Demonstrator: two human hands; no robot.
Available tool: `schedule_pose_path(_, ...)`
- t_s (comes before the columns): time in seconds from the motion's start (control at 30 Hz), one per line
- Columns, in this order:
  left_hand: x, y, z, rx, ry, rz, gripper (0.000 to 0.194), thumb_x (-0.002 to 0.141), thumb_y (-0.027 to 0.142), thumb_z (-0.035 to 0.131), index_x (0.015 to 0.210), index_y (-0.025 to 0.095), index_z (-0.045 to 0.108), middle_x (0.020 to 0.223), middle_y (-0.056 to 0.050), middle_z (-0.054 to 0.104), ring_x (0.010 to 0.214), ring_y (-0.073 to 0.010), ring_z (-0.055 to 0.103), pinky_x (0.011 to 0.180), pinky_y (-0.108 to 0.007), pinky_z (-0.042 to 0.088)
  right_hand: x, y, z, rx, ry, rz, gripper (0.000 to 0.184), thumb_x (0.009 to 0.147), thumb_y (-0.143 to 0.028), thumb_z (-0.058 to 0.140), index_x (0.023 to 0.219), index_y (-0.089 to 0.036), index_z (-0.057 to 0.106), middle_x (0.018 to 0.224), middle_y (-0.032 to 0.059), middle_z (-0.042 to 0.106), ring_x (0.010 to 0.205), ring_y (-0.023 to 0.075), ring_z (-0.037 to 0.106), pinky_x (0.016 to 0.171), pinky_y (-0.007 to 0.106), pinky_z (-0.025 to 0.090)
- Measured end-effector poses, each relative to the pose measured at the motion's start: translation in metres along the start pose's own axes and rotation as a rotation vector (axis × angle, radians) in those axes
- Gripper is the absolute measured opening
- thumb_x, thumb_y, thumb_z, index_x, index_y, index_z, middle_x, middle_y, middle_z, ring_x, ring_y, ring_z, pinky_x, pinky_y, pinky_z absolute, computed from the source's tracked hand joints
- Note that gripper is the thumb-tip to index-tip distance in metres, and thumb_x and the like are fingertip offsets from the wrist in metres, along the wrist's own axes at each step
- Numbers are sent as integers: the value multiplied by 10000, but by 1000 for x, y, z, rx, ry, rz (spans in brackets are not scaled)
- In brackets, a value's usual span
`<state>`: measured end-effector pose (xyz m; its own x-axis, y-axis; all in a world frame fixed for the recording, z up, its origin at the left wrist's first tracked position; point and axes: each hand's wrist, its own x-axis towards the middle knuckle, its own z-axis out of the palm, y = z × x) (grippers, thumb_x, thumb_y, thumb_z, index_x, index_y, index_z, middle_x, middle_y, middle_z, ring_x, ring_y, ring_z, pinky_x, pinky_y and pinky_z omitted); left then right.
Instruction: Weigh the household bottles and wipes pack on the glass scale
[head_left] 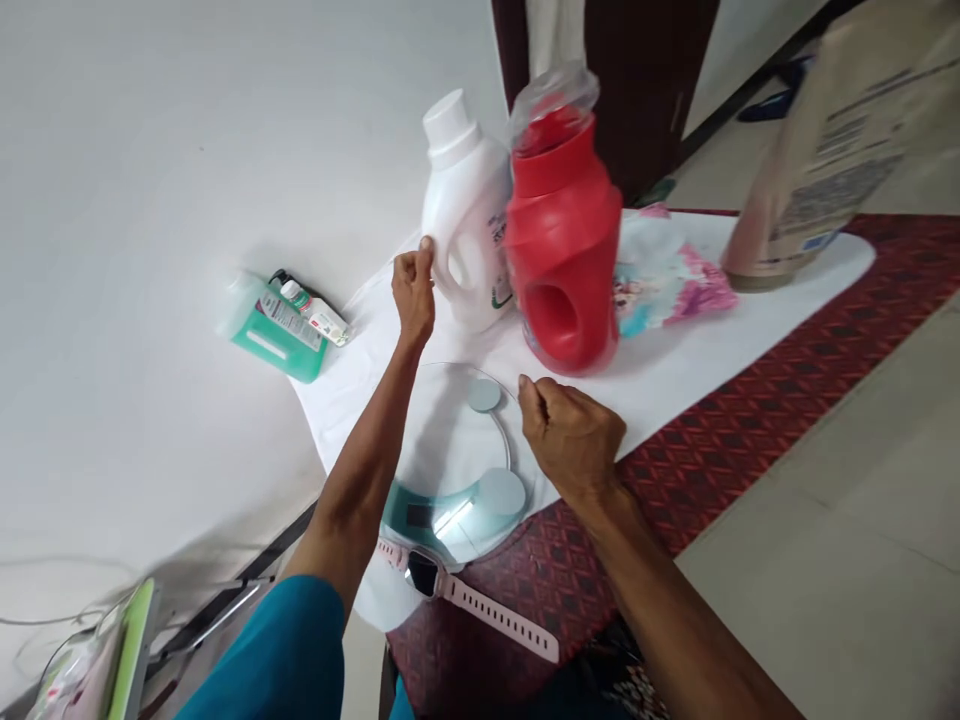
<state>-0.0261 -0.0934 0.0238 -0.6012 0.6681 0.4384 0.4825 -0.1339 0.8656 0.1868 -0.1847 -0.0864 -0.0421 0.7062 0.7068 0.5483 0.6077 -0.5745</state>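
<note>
My left hand (414, 292) is curled closed beside the left side of a white plastic jug (465, 230); whether the thumb touches it I cannot tell. My right hand (571, 435) makes a fist in front of a red detergent jug (566, 250), apart from it, with nothing showing in the fingers. The red jug stands upright with a clear cap on top. Below and between my arms lies a round glass bathroom scale (457, 450), partly covered by my left forearm. A smartwatch with a pink strap (499, 618) lies at its near edge.
On the left are a green liquid bottle (281, 335) and a small white bottle (319, 315). A pink and blue packet (675, 280) lies behind the red jug. A blurred beige pack (832, 150) stands at right. White cloth (660, 350) covers part of the red patterned surface (735, 430).
</note>
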Motion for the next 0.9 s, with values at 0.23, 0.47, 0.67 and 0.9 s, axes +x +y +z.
schedule_pose_path(0.23,23,-36,-159,557,657,33,507,998,354,765,1370,173,472,1415,-175,566,1384,-291,570,1188,-439,472,-2,4,3,-46,-60,0,526,1129,-411,481,648,-216,573,555,42,573,524,149,465,575,336,236)
schedule_pose_path(0.47,40,-67,-275,699,797,-245,883,825,352,913,1515,174,390,1652,-286,395,1581,-440,410,1278,-626,369,-4,12,9,-44,-117,-14,537,1110,-453,497,622,-235,549,523,31,525,500,154,425,566,352,226)
schedule_pose_path(0.67,65,-91,-296,440,675,-220,333,886,381,818,1022,204,571,970,-58,692,894,-216,716,899,-362,613,0,11,4,-70,-140,11,525,1094,-439,515,604,-256,479,515,33,507,488,161,416,553,375,220)
schedule_pose_path(0.9,64,-88,-279,206,745,-152,476,895,555,740,732,242,420,592,48,410,555,-129,424,506,-262,415,1,12,7,-88,-121,42,501,1083,-428,529,616,-255,475,517,18,497,492,152,398,558,365,226)
